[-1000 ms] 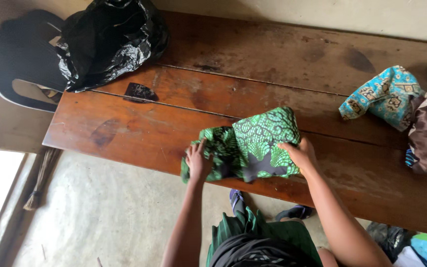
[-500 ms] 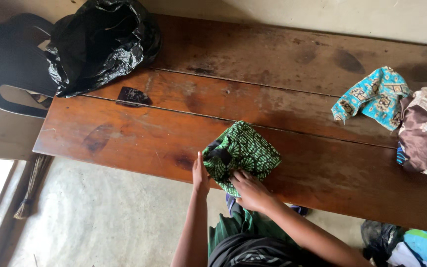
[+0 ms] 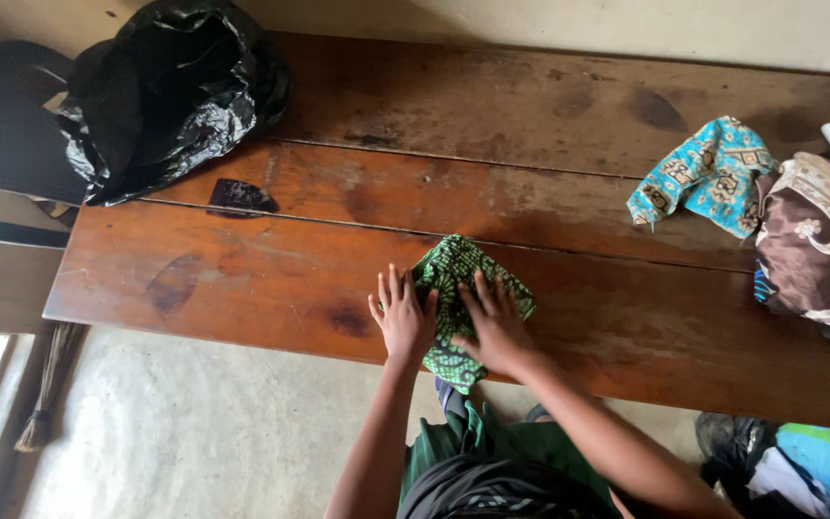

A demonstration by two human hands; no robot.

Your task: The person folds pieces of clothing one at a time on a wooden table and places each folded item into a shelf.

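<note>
with the green patterned cloth [image 3: 463, 288] folded small at the near edge of the wooden table [image 3: 242, 279], both hands lie flat on top of it, seemingly to press the folds down. left hand [image 3: 402, 315] and right hand [image 3: 497, 325] sit side by side, fingers spread and straight, gripping nothing, arms reaching forward from below. a black plastic bag [image 3: 170, 91] sits far left, a turquoise cloth [image 3: 708, 178] and a brown cloth [image 3: 818, 250] well apart at right.
</note>
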